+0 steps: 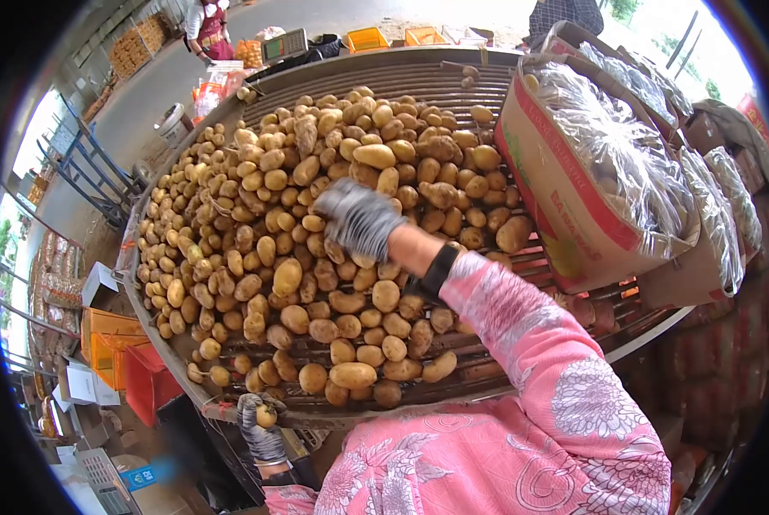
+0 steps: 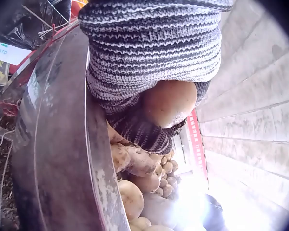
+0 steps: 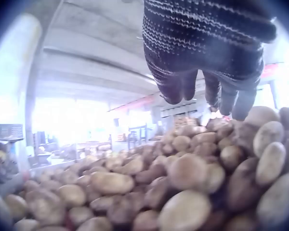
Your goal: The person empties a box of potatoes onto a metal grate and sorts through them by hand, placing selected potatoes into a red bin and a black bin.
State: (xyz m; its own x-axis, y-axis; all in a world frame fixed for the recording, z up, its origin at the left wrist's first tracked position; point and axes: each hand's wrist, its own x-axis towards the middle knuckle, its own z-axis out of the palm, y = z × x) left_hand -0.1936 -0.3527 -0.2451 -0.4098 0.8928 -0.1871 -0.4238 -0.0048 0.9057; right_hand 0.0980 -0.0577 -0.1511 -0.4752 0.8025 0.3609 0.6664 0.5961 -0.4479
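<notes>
A broad heap of potatoes (image 1: 287, 277) covers a slatted sorting table. My left hand (image 1: 261, 433), in a grey-and-black striped knit glove, grips a potato (image 2: 171, 103) at the table's near rim; the left wrist view shows glove fingers curled round it. Over the middle of the heap is my gloved right hand (image 1: 360, 219), blurred in the head view. From the right wrist view, its fingers (image 3: 229, 98) point down, spread a little, close over the potatoes, and no potato shows between them.
On the right, cardboard boxes (image 1: 564, 202) lined with clear plastic stand at the table's edge. The raised metal rim (image 1: 350, 419) runs along the front. Orange and red crates (image 1: 148, 378) stand at the left; another person (image 1: 208, 30) is at the far left.
</notes>
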